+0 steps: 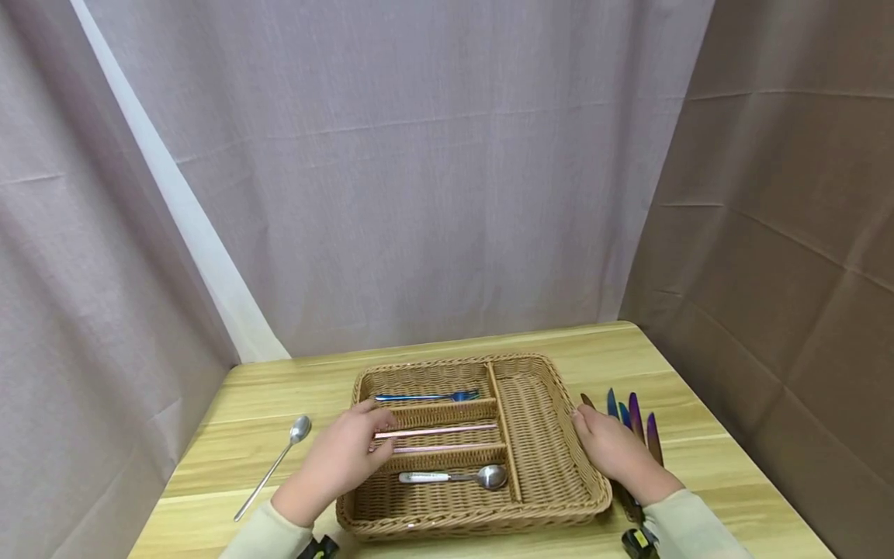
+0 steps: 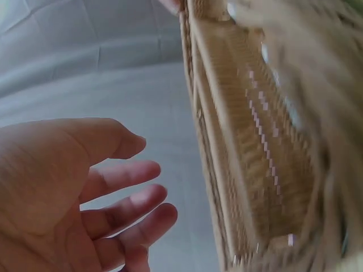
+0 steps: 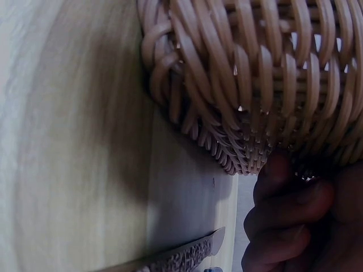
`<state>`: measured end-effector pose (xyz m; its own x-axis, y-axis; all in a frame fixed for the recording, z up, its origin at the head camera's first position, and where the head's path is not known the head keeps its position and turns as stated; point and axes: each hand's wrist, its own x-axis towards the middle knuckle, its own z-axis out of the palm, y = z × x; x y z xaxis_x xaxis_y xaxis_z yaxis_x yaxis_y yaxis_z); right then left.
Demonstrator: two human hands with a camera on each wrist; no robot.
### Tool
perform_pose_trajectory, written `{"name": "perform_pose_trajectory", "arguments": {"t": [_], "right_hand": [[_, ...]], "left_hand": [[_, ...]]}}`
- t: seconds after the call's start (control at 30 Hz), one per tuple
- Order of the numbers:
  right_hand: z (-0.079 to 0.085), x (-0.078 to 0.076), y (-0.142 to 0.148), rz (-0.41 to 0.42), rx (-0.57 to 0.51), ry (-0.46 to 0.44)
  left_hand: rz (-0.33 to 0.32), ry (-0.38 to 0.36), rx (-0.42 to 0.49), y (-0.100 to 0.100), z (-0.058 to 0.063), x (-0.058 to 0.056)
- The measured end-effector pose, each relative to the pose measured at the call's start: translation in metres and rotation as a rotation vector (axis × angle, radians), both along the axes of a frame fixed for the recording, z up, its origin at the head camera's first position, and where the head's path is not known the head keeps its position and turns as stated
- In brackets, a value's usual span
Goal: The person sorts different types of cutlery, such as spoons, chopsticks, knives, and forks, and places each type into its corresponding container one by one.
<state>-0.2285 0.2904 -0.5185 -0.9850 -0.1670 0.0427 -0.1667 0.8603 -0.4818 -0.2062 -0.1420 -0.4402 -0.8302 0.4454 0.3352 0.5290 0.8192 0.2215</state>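
Between our two hands on the wooden table (image 1: 314, 380) sits a wicker basket (image 1: 475, 522), which looks longer from left to right than from front to back. Our left hand (image 1: 347, 450) is over its left end, fingers spread and loosely bent. From the left wrist we see space between those fingertips and the weave, so they seem to pinch nothing. Our right hand (image 1: 615, 450) is at the opposite rim, fingers curled as if gripping the wicker; how the thumb sits, we cannot tell.

What matters most is how the pink chopsticks (image 1: 447, 429) lie: in the middle of the three left-hand compartments, roughly parallel, long axis running left to right. Their left ends come close to our left thumb and fingers, making that hand much the nearer; whether it touches them, we cannot tell. Our right hand has the broad right-hand compartment between it and their other ends.

Behind them a blue fork (image 1: 464, 396) lies the same way, and in front a short spoon (image 1: 493, 477) does too. Outside the basket, we have a long spoon (image 1: 300, 429) slanting on the left and several knives (image 1: 635, 415) fanned beyond our right hand.
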Motion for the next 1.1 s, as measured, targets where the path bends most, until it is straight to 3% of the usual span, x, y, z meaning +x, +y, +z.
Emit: {"name": "perform_pose_trajectory", "arguments": {"t": [0.3, 0.63, 1.1], "right_hand": [[0.002, 0.000, -0.002, -0.001, -0.009, -0.011], [0.005, -0.002, -0.001, -0.018, 0.001, -0.016], [0.007, 0.003, -0.002, -0.001, -0.014, -0.045]], "left_hand": [[0.206, 0.013, 0.031, -0.061, 0.008, -0.012], [0.312, -0.073, 0.014, -0.122, 0.007, -0.008], [0.360, -0.229, -0.005, -0.152, -0.026, -0.006]]}}
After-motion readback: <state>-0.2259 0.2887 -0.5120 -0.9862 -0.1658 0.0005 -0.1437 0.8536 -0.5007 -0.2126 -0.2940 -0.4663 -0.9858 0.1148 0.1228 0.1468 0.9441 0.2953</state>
